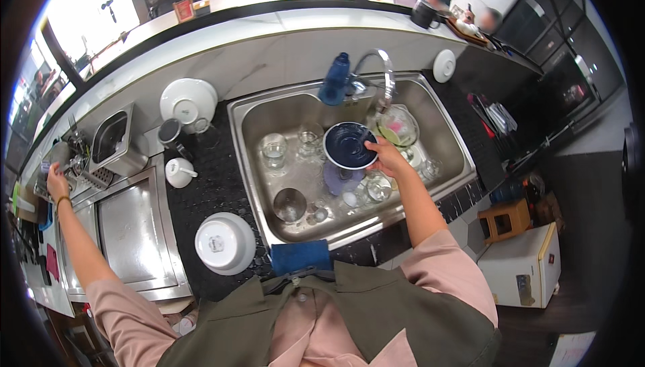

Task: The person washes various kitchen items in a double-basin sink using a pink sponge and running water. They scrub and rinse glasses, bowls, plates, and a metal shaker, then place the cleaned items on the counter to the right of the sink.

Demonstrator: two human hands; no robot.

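My right hand (387, 158) grips the rim of a dark blue bowl (350, 145) with a white edge, its thumb inside, above the stainless steel sink (262, 210). The bowl looks wet. Beneath it is a purple-blue item (338, 179). Several glasses, one a glass cup (273, 151), and a metal cup (289, 204) stand in the sink. A clear bowl (398, 124) with a pink and green item lies under the chrome faucet (388, 72). My left hand (58, 180) is far left, at the utensil holder (101, 178); its fingers are around something small that I cannot make out.
White bowls (186, 100), a dark cup (171, 132), a white cup (179, 172) and an upturned white bowl (225, 243) stand left of the sink. A blue bottle (335, 79) is behind it. A blue cloth (301, 257) hangs at the front edge. People sit beyond the ledge.
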